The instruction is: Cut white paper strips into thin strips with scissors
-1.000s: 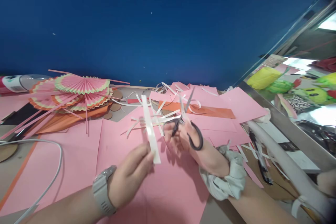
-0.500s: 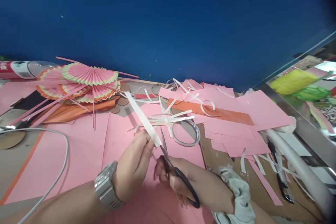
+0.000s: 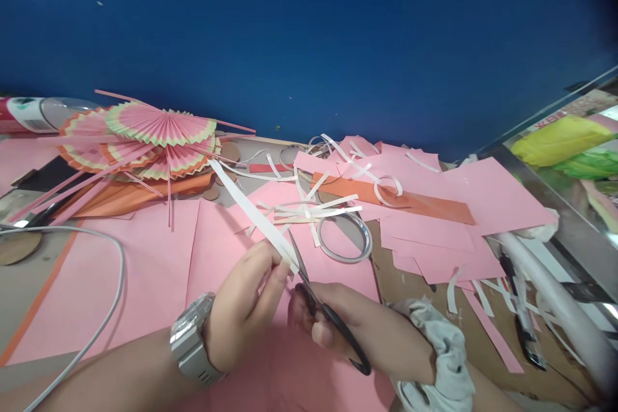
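Note:
My left hand (image 3: 248,302), with a grey watch at the wrist, pinches the near end of a white paper strip (image 3: 251,214) that slants up and away to the left. In my right hand (image 3: 333,318) is a pair of black-handled scissors (image 3: 345,335), thumb and fingers at the handles. The blades are slightly apart and meet the strip's near end beside my left fingertips. Beneath both hands lie pink paper sheets (image 3: 145,257). Just beyond the scissors, a roll of tape (image 3: 344,238) rests flat among loose white strips (image 3: 333,207).
Pleated pink paper fans (image 3: 161,125) sit at the back left by a plastic bottle (image 3: 62,112). A white cable (image 3: 118,290) curves at the left. Pink sheets (image 3: 492,196), an orange strip (image 3: 415,199), a utility knife (image 3: 526,335) and a white tube (image 3: 550,296) lie right. A blue wall (image 3: 309,45) stands behind.
The white strip's far end has swung left and extends farther from my left hand. The scissors stay at its near end, their blades closer together. The view has shifted slightly.

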`<state>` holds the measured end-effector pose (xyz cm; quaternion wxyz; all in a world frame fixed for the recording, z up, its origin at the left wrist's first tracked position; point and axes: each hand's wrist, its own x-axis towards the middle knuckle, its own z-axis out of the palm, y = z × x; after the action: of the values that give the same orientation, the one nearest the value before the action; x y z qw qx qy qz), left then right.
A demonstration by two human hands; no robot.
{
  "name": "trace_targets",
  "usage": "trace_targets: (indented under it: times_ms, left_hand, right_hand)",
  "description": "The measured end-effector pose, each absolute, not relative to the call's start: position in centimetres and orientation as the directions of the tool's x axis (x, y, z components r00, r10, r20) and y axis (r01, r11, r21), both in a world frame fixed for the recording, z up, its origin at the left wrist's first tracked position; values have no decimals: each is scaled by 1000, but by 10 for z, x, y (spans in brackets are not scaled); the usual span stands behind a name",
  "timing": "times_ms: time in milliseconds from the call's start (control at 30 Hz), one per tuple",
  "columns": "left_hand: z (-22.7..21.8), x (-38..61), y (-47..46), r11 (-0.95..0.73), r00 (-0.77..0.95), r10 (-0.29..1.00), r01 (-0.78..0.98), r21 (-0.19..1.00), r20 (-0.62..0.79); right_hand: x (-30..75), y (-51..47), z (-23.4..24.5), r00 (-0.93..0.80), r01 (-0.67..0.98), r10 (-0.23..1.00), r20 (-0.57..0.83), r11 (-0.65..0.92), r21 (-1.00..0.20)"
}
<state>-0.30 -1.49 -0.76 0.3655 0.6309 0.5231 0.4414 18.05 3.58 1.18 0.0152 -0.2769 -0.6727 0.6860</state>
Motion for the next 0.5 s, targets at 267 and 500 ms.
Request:
trace_targets:
  times_ms: [267,500]
  left_hand:
    - [-7,-2,-14,-153,26,988,359,921,154]
    - [-7,-2,-13,-139,11,989,352,926,145]
  right_hand:
    - [177,36,18,-805,401,396,-442,-186,-897]
    - [179,35,15,-813,395,394,-428,-167,-903]
